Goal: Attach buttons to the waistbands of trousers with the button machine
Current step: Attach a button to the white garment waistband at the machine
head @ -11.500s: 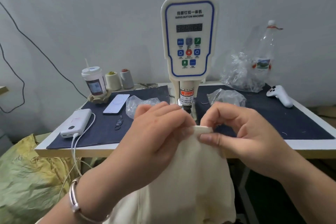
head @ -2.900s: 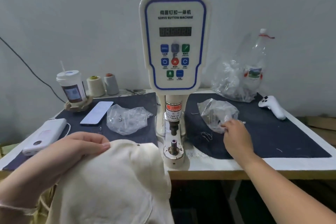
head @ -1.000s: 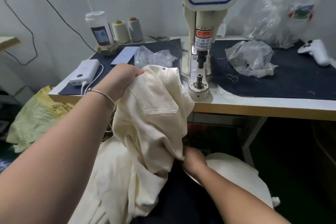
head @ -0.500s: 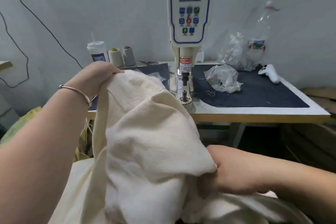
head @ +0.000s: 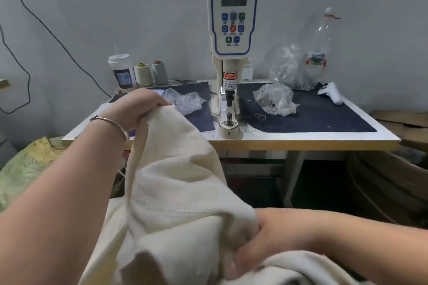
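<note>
We've got the trousers (head: 176,192) up off our lap, a cream heap of cloth hanging in front of the table (head: 301,140), not yet on it. Our left hand (head: 136,109) grips the top edge, fingers curled over the fold, and lifts it high near the table's front left corner. That looks like the way to let the weight drop and the garment hang open so the waistband can be found. Our right hand (head: 261,243) is low and close to us, buried in the bunched cloth with fingers closed on a fold; it seems to be gathering the slack so it doesn't drag.

The machine (head: 231,53) stands at the middle of the table, its control panel facing us. Down at the front edge sits the die (head: 228,120), bare, with the punch (head: 229,97) raised above it, so nothing is loaded there yet. We judge the cloth has to come across to the right and lay its waistband over that die.

2 clear bags flank the machine: the left bag (head: 185,102) just beyond our left hand, the right bag (head: 273,98) on the dark mat (head: 324,120), both within easy reach, probably holding button parts, though we can't make out the contents. At the back left, 1 cup (head: 121,71) and 2 thread cones (head: 150,73) keep clear of the work. A bottle (head: 322,46) and a white controller (head: 331,92) sit far right.
</note>
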### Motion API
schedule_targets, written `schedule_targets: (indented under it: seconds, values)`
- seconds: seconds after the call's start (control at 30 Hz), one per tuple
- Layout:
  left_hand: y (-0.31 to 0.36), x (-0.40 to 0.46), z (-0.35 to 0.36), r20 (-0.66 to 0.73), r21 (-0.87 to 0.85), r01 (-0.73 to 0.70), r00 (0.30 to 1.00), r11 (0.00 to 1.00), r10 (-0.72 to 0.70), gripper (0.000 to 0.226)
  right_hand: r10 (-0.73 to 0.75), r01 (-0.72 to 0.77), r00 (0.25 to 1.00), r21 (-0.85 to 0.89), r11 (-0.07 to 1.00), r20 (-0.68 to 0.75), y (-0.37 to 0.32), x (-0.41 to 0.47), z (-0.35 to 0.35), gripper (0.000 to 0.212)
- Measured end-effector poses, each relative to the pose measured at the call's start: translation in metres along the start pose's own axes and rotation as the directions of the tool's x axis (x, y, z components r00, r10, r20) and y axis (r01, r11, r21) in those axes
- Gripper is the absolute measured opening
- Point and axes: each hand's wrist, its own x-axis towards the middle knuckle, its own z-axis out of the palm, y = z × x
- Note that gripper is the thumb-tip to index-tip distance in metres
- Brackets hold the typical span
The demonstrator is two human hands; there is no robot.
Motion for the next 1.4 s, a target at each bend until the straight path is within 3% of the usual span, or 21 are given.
schedule_targets:
  seconds: [0.03,0.13,0.2,0.27,0.37,0.53,0.63,0.7,0.73,0.77,0.83,0.87,0.9,0.93,1.0,1.1,1.23,1.4]
  values:
    - [-0.003,0.002,0.0,-0.019,-0.009,-0.027,0.999,1.0,0.027,0.016,0.1,-0.11,0.992,-0.131,0.985,-0.08,-0.019,0.023,0.002,0.028]
    - [-0.015,0.007,0.003,-0.021,-0.027,-0.144,0.989,0.989,0.143,0.01,0.154,-0.343,0.911,-0.493,0.8,-0.384,0.005,0.058,-0.006,0.059]
    - [-0.024,0.011,0.008,-0.047,-0.075,-0.207,0.978,0.976,0.203,0.011,0.12,-0.463,0.82,-0.526,0.714,-0.559,0.016,0.065,-0.01,0.078]
    - [-0.031,0.015,0.013,-0.087,-0.119,-0.251,0.966,0.96,0.242,0.01,-0.001,-0.322,0.853,-0.529,0.785,-0.521,0.023,0.076,-0.014,0.08]
    - [-0.034,0.026,0.021,-0.101,-0.156,-0.26,0.964,0.953,0.246,0.012,-0.106,-0.047,0.943,-0.44,0.897,-0.316,0.025,0.082,-0.027,0.055]
    - [-0.036,0.048,0.036,-0.053,-0.17,-0.211,0.977,0.963,0.205,0.014,-0.078,-0.007,0.984,-0.466,0.885,-0.162,0.015,0.083,-0.065,0.041]
    - [-0.039,0.063,0.046,-0.047,-0.186,-0.191,0.982,0.964,0.185,0.015,-0.138,0.058,0.975,-0.405,0.913,-0.173,0.006,0.075,-0.102,0.04]
    - [-0.043,0.072,0.053,-0.044,-0.171,-0.176,0.984,0.969,0.171,0.015,-0.245,0.159,0.927,-0.293,0.943,-0.285,0.0,0.065,-0.131,0.033]
    - [-0.046,0.077,0.057,-0.041,-0.159,-0.171,0.985,0.972,0.167,0.015,-0.308,0.236,0.865,-0.219,0.947,-0.397,-0.002,0.059,-0.148,0.027]
    - [-0.048,0.082,0.062,-0.038,-0.155,-0.165,0.986,0.974,0.161,0.016,-0.351,0.305,0.756,-0.177,0.936,-0.552,-0.003,0.055,-0.166,0.022]
    - [-0.051,0.092,0.072,-0.028,-0.161,-0.147,0.989,0.976,0.145,0.017,-0.297,0.285,0.401,-0.19,0.939,-0.866,0.001,0.053,-0.209,0.017]
    - [-0.051,0.097,0.076,-0.028,-0.159,-0.142,0.99,0.977,0.139,0.018,-0.25,0.175,0.211,-0.215,0.961,-0.945,0.003,0.054,-0.231,0.017]
    - [-0.05,0.103,0.081,-0.03,-0.155,-0.139,0.99,0.978,0.136,0.019,-0.229,0.014,0.078,-0.229,0.973,-0.97,0.006,0.057,-0.251,0.017]
    - [-0.049,0.108,0.084,-0.03,-0.153,-0.137,0.99,0.979,0.134,0.02,-0.236,-0.148,0.02,-0.237,0.96,-0.971,0.01,0.061,-0.269,0.016]
    - [-0.047,0.118,0.091,-0.016,-0.162,-0.125,0.992,0.979,0.124,0.027,-0.256,-0.39,0.067,-0.262,0.883,-0.964,0.017,0.075,-0.299,0.019]
    - [-0.052,0.129,0.099,0.047,-0.132,-0.108,0.992,0.985,0.115,0.034,-0.202,-0.572,0.183,-0.271,0.774,-0.962,0.019,0.101,-0.324,0.026]
    - [-0.06,0.139,0.103,0.146,-0.08,-0.112,0.982,0.99,0.123,0.019,-0.12,-0.639,0.177,-0.207,0.74,-0.977,0.016,0.124,-0.344,0.023]
    - [-0.062,0.145,0.102,0.21,-0.088,-0.106,0.97,0.991,0.122,0.019,-0.057,-0.697,0.173,-0.163,0.699,-0.983,0.016,0.135,-0.356,0.02]
